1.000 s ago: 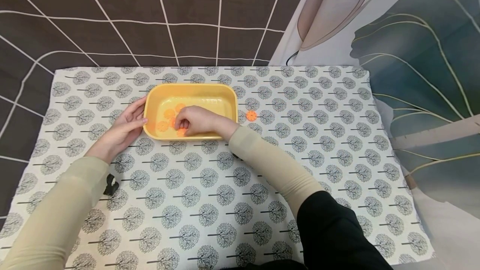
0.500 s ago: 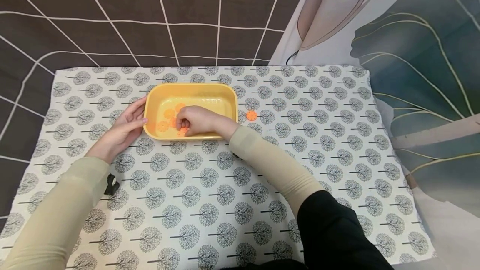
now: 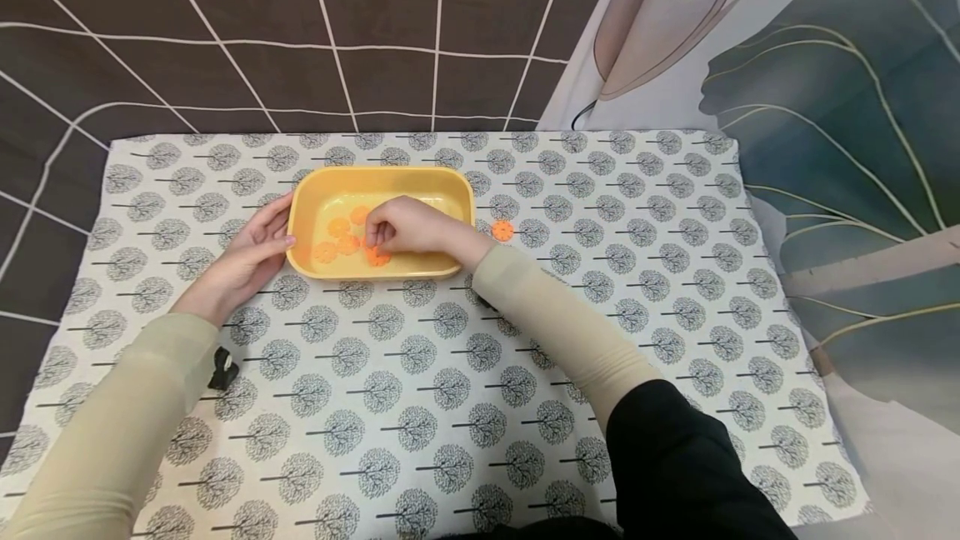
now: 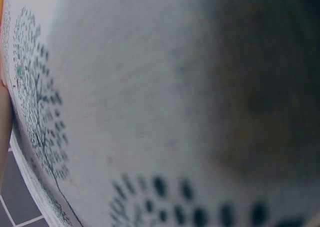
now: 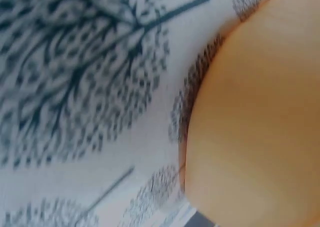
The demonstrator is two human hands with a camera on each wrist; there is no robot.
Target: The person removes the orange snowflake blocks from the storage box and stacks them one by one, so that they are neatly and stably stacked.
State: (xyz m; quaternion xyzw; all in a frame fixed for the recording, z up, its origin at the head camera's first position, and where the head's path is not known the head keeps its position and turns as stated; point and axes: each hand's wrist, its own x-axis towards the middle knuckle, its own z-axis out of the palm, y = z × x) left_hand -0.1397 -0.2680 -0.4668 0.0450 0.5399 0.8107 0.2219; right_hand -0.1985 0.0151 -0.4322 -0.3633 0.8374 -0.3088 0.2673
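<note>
Yellow plastic rectangular tub (image 3: 390,182) with rounded corners, standing on a white tablecloth printed with grey trees (image 3: 450,373), toward the far left of the cloth; its outer wall fills the right half of the right wrist view (image 5: 255,117), blurred, with the tree print beside it. Inside the tub, the right hand (image 3: 408,227) reaches over the near rim with curled fingers and pinches an orange flower-shaped flat disc (image 3: 377,256) between thumb and fingertips, the disc sitting low near the tub's near wall. Several more orange flower-shaped discs (image 3: 341,236) lie flat on the tub floor, just left of the pinched one, some touching or overlapping. The left hand (image 3: 251,257) rests against the tub's left end wall, fingers fairly straight and relaxed along the plastic, thumb toward the near corner; it grips nothing. One single orange disc (image 3: 502,231) lies on the cloth just outside the tub's right end, apart from the wall. A small black clip-like object (image 3: 221,371) lies on the cloth beside the left forearm, whose beige sleeve (image 3: 127,423) extends to the lower left. The left wrist view shows only the tree print (image 4: 45,122) at very close range, out of focus.
</note>
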